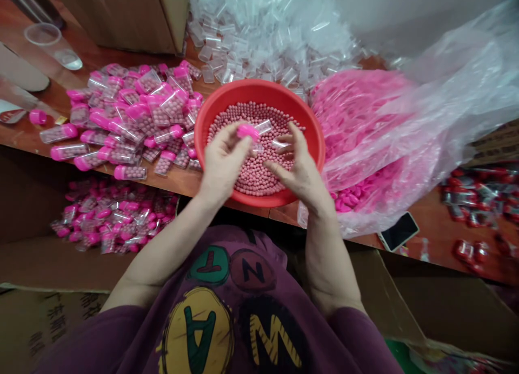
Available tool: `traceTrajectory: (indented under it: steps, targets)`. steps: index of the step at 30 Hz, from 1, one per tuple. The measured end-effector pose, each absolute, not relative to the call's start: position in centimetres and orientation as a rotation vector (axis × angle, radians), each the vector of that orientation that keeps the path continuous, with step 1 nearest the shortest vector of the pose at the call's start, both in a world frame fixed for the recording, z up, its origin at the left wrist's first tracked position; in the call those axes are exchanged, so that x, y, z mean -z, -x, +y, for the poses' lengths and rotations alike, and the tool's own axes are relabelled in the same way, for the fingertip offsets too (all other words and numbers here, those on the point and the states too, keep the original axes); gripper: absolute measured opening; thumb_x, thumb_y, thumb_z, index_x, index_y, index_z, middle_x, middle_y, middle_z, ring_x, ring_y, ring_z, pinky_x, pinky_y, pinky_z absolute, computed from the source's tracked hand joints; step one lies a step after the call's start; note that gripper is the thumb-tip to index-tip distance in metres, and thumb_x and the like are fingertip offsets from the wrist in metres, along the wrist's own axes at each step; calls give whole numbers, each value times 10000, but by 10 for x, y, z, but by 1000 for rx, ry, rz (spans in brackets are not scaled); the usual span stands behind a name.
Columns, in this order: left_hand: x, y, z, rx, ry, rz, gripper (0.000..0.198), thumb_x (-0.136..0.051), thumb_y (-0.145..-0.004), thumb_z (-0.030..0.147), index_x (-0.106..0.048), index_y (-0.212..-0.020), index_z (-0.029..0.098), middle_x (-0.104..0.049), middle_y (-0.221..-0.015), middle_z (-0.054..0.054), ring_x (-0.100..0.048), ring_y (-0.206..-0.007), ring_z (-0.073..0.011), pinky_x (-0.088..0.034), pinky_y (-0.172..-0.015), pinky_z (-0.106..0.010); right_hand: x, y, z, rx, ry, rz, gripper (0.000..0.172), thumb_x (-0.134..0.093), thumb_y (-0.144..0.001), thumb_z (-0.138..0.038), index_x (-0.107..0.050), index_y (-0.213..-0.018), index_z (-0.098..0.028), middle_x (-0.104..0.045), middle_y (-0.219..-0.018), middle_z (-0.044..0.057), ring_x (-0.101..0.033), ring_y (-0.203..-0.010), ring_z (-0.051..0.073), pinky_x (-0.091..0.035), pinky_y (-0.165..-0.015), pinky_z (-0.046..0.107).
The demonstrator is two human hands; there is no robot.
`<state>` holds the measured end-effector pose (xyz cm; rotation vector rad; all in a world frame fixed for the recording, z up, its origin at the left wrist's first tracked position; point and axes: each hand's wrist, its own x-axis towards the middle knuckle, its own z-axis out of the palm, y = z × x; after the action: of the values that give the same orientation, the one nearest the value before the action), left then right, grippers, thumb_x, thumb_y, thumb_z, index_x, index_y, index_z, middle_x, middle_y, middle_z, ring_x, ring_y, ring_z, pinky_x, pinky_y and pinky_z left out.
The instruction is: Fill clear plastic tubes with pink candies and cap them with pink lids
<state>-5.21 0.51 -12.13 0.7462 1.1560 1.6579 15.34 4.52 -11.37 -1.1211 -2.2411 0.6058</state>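
Over the red basin (198,141), my left hand (223,160) pinches a bright pink cap (248,131) between thumb and fingers. A small clear container (265,126) shows right beside the cap; whether the two are joined I cannot tell. My right hand (302,171) is open above the basin's right side, its fingers spread and curved. Close to those fingertips is another clear container (279,144), which seems to lie on the beads. Small round pink beads (257,174) fill the basin's bottom.
Bead-filled, pink-capped containers (133,109) are heaped on the left, with more in a box (117,217) below the table edge. Empty clear containers (275,33) pile up behind the basin. A plastic bag (377,136) of pink caps, a phone (399,231) and red items (474,195) lie right.
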Motion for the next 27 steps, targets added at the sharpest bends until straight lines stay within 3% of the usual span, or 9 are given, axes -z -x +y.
traceTrajectory:
  steps: [4, 6, 8, 12, 14, 18, 21, 23, 27]
  targets:
    - [136, 158, 46, -1950, -968, 1447, 428, -926, -911, 386, -662, -1237, 299, -784, -1186, 55, -696, -1098, -184, -620, -1079, -438, 100, -161, 88, -434, 1314, -2321, 428, -575, -1037, -315, -674, -1444, -228, -721, -1404, 173, -683, -1291, 361, -565, -1158, 606]
    - [139, 198, 60, -1996, -1012, 1655, 539, -907, -935, 303, -583, -1364, 317, -697, -1446, 99, -567, -1439, -200, -433, -1350, -447, 99, -148, 102, -402, 1333, -2463, 364, -539, -1037, -244, -734, -1341, -203, -742, -1354, 182, -692, -1269, 356, -562, -1150, 577]
    - [137, 209, 62, -2036, -1119, 1745, 585, -874, -952, 226, -545, -1427, 315, -620, -1559, 109, -446, -1574, -186, -286, -1436, -403, 101, -129, 108, -400, 1360, -2667, 344, -547, -1025, -212, -744, -1303, -163, -746, -1335, 201, -702, -1242, 356, -571, -1119, 538]
    - [132, 150, 42, -1918, -1394, 1566, 226, -759, -1004, 194, -713, -1216, 255, -775, -1242, 8, -686, -1242, -193, -535, -1209, -410, 112, -100, 106, -382, 1404, -3042, 333, -598, -978, -149, -727, -1282, -105, -719, -1397, 249, -704, -1240, 368, -579, -1036, 469]
    - [131, 111, 33, -1715, -1358, 1495, 131, -721, -1015, 225, -742, -1144, 234, -790, -1143, -19, -733, -1147, -206, -581, -1110, -408, 116, -97, 106, -411, 1410, -3058, 297, -546, -986, -108, -732, -1217, -98, -741, -1350, 247, -717, -1191, 345, -565, -998, 433]
    - [135, 71, 25, -1401, -1322, 1466, 250, -715, -926, 127, -747, -1165, 194, -790, -1214, -71, -733, -1163, -222, -596, -1033, -365, 116, -110, 105, -688, 1311, -2750, 160, -584, -978, -158, -720, -1062, -145, -781, -1018, 126, -708, -957, 263, -529, -904, 374]
    - [135, 63, 24, -1340, -1259, 1394, 350, -703, -881, 60, -731, -1205, 189, -780, -1261, -84, -731, -1146, -213, -594, -1020, -352, 112, -122, 94, -994, 1126, -2387, 294, -684, -966, -264, -643, -1250, -204, -721, -895, 12, -668, -810, 197, -522, -788, 328]
    - [133, 57, 23, -1336, -1140, 1287, 360, -685, -882, 30, -716, -1200, 195, -786, -1137, -58, -747, -1047, -187, -602, -968, -329, 112, -128, 83, -1117, 1047, -2204, 404, -713, -978, -338, -566, -1344, -253, -690, -882, -23, -653, -762, 170, -519, -729, 307]
    - [126, 45, 19, -1376, -876, 1219, 220, -668, -892, 0, -678, -1002, 190, -701, -823, 18, -695, -751, -119, -585, -774, -251, 117, -135, 62, -944, 1058, -2141, 375, -691, -1008, -410, -574, -1335, -269, -701, -1003, 14, -664, -808, 184, -578, -768, 353]
